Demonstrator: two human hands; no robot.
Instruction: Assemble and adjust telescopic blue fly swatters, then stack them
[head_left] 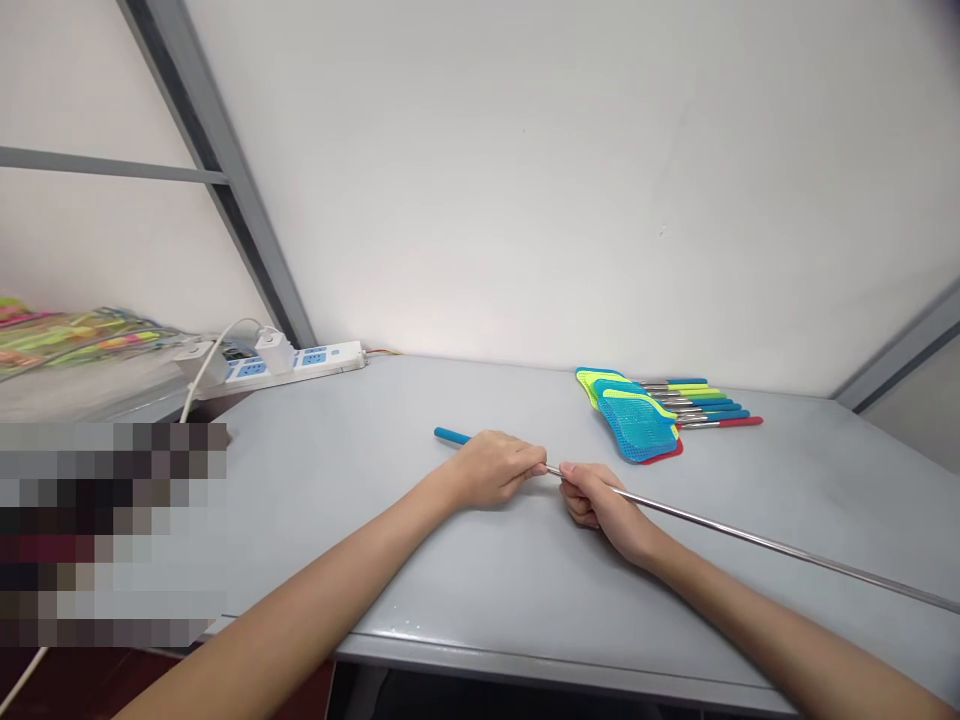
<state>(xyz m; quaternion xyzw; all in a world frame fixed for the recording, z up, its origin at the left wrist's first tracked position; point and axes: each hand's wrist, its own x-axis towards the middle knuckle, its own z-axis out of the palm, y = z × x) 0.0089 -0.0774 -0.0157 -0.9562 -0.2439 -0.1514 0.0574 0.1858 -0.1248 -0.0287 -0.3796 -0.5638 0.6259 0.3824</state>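
A long, thin metal fly swatter handle [750, 538] slants across the table and leaves the view at the right; its far end is out of sight. It has a blue grip [451, 436] like those on the piled swatters. My left hand [499, 470] is closed around it just past the blue grip. Close by on the right, my right hand [600, 503] wraps its fingers round the bare metal, thumb along the rod. A short stretch of rod shows between the hands. Several fly swatters [637, 428] in blue, yellow-green and red lie stacked beyond my right hand.
A white power strip [330, 357] with plugged-in adapters sits at the back left. Blurred colourful items [97, 340] lie on another surface at far left, above a pixelated patch. A wall stands behind the grey table [360, 420], whose front edge is near me.
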